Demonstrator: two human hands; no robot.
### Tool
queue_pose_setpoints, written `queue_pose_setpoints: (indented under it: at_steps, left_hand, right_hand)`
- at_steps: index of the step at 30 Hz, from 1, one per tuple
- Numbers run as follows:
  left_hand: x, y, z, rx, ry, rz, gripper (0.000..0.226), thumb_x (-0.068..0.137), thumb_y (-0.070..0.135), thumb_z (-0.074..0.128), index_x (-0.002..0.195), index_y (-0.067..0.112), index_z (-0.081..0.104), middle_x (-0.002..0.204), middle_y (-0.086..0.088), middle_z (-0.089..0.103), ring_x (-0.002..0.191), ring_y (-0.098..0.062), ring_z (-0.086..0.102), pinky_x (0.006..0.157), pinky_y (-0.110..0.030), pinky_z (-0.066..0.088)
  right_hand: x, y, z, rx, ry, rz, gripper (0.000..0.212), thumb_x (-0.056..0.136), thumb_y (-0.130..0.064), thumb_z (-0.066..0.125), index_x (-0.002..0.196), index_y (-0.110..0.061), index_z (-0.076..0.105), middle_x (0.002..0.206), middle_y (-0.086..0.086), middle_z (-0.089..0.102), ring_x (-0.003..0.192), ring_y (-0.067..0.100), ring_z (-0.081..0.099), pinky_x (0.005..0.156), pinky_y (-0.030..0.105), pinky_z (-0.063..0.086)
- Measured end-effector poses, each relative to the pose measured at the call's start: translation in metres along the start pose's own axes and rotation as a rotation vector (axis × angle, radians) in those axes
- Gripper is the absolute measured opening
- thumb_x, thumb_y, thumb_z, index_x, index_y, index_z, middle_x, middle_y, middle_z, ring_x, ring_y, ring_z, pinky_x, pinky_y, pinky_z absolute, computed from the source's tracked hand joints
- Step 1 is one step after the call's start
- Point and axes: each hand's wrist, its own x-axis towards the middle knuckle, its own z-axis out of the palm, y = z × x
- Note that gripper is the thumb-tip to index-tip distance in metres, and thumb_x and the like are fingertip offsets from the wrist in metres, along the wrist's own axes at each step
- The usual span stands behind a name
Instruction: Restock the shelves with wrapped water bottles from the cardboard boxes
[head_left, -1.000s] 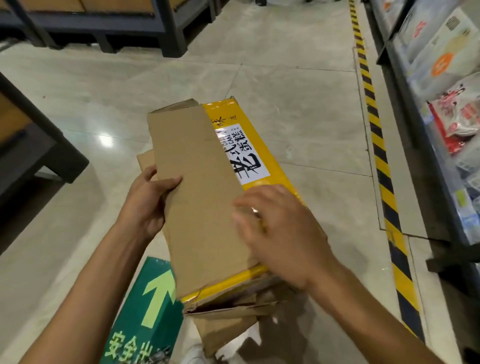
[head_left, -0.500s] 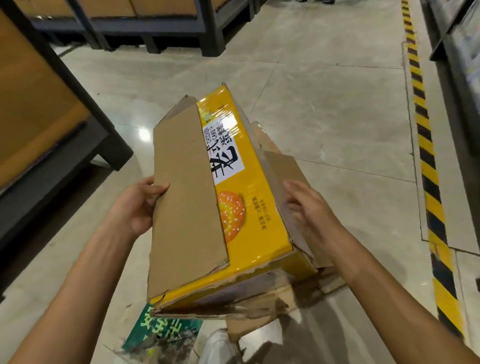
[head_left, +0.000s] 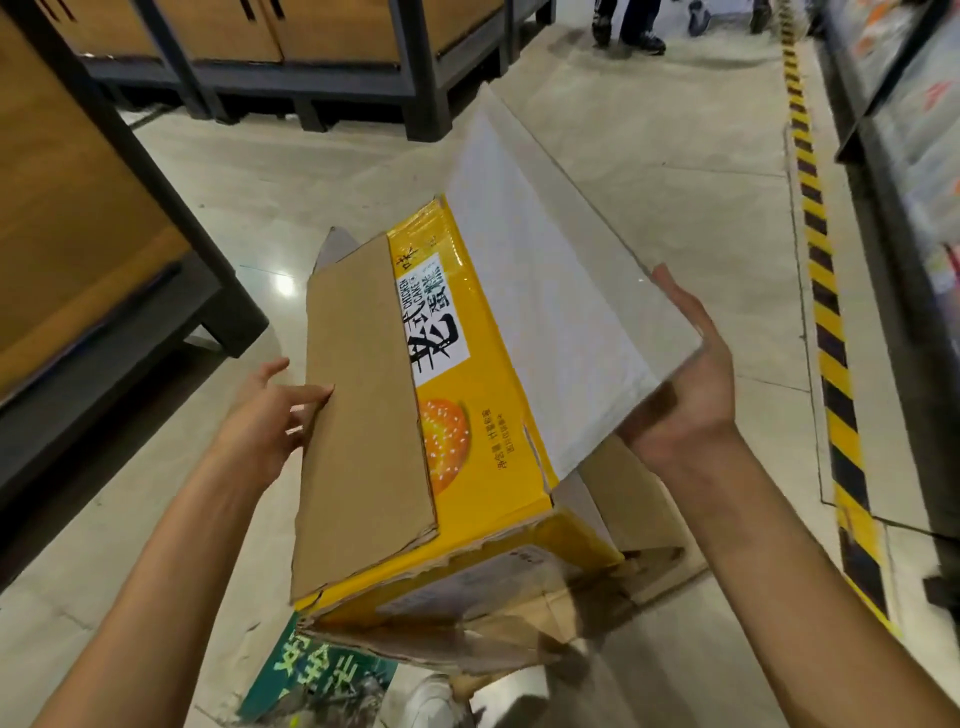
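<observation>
In the aisle between dark metal racks, a flattened yellow cardboard box (head_left: 467, 415) is held up over the pale tiled floor (head_left: 649, 171), tilted with its far end higher. Nothing shows inside it; its near end is torn and crushed, with ragged brown corrugated edges. No wrapped water bottles are visible anywhere in this view. The left hand (head_left: 270, 410) rests on the edge of a plain brown flap (head_left: 358, 421) folded over the glossy yellow face, fingers straight, its grip released. The right hand (head_left: 685, 384) lies open-palmed beneath a wide pale grey flap (head_left: 550, 291), supporting it with straight fingers, grip likewise released. Half a second ago that right flap hung down brown beside the box under the right hand; now it is swung up and outward, showing its smooth pale side, and the box sits higher and further right in view. A white label with black characters and a printed orange round bun mark the yellow face. A green floor sticker (head_left: 317, 680) lies below the box, and a yellow-and-black striped line (head_left: 826, 322) runs along the right-hand shelving (head_left: 914, 171).
</observation>
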Motion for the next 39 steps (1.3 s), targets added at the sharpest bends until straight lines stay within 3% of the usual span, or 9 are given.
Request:
queue_pose_setpoints:
  at_steps: [4,6,10,16,19,21,28,34,39]
  left_hand:
    - [-0.041,0.016,0.019,0.453,0.14,0.445,0.074,0.092,0.038,0.077,0.154,0.041,0.037,0.16,0.003,0.037,0.144,-0.022,0.042,0.113,-0.053,0.042]
    - [-0.076,0.028,0.038,0.374,-0.019,0.613,0.053,0.1,0.054,0.06,0.149,0.045,0.044,0.149,0.012,0.053,0.136,-0.011,0.051,0.107,-0.038,0.045]
    - [-0.119,0.046,0.075,0.046,-0.344,0.629,0.042,0.101,0.061,0.044,0.142,0.052,0.042,0.132,0.006,0.067,0.119,-0.012,0.067,0.095,-0.028,0.057]
    - [-0.097,0.018,0.105,0.179,-0.337,0.513,0.049,0.095,0.028,0.073,0.142,0.029,0.059,0.127,0.008,0.067,0.114,-0.012,0.068,0.097,-0.042,0.06]
    - [-0.092,-0.006,0.1,0.049,-0.357,0.386,0.05,0.095,0.011,0.072,0.141,0.028,0.062,0.129,0.007,0.069,0.118,-0.012,0.068,0.101,-0.044,0.058]
    - [-0.086,-0.014,0.092,-0.013,-0.319,0.38,0.048,0.095,0.008,0.07,0.138,0.029,0.065,0.132,0.004,0.069,0.121,-0.019,0.068,0.1,-0.045,0.058]
    - [-0.069,-0.016,0.062,-0.053,-0.274,0.397,0.045,0.094,0.013,0.069,0.131,0.038,0.069,0.138,-0.001,0.065,0.122,-0.031,0.066,0.094,-0.046,0.057]
    - [-0.063,-0.019,0.063,-0.014,-0.248,0.418,0.044,0.096,0.012,0.068,0.131,0.039,0.069,0.139,0.001,0.065,0.124,-0.03,0.065,0.098,-0.048,0.056]
    - [-0.058,-0.021,0.066,-0.013,-0.223,0.441,0.044,0.098,0.011,0.066,0.132,0.039,0.068,0.138,0.005,0.065,0.125,-0.026,0.065,0.101,-0.048,0.055]
  right_hand:
    - [0.008,0.021,0.019,-0.391,-0.237,-0.156,0.035,0.106,-0.033,0.047,0.129,-0.026,0.072,0.141,0.0,0.065,0.136,0.02,0.057,0.116,0.045,0.043]
    - [0.012,0.032,0.017,-0.685,-0.298,-0.197,0.034,0.1,-0.036,0.06,0.132,-0.03,0.07,0.149,-0.003,0.058,0.141,0.021,0.051,0.119,0.054,0.039]
    - [0.012,0.042,0.009,-0.951,-0.289,-0.255,0.032,0.093,-0.021,0.068,0.124,-0.025,0.076,0.143,-0.007,0.061,0.136,0.005,0.053,0.119,0.037,0.041]
    - [0.014,0.039,-0.018,-0.981,-0.227,-0.238,0.026,0.096,-0.008,0.068,0.116,-0.022,0.078,0.13,-0.003,0.069,0.123,0.009,0.064,0.11,0.033,0.048]
    - [0.019,0.034,-0.045,-0.786,0.129,-0.232,0.024,0.1,-0.003,0.061,0.109,-0.018,0.078,0.11,0.001,0.075,0.1,0.011,0.07,0.091,0.026,0.053]
    - [0.032,0.042,-0.077,-0.809,0.292,-0.183,0.023,0.102,-0.007,0.058,0.108,-0.019,0.076,0.109,-0.004,0.076,0.108,0.008,0.069,0.102,0.035,0.054]
    - [0.056,0.098,-0.116,-0.873,-0.053,0.234,0.043,0.101,-0.067,0.042,0.135,-0.049,0.063,0.147,-0.016,0.057,0.14,0.006,0.047,0.122,0.043,0.031]
    - [0.046,0.09,-0.129,-0.803,0.113,0.189,0.044,0.1,-0.059,0.056,0.095,-0.019,0.075,0.091,0.004,0.068,0.089,0.016,0.063,0.092,0.043,0.051]
    - [0.003,0.053,-0.178,-0.679,0.209,0.202,0.053,0.107,-0.051,0.046,0.079,-0.023,0.08,0.077,-0.009,0.061,0.08,0.008,0.06,0.081,0.03,0.046]
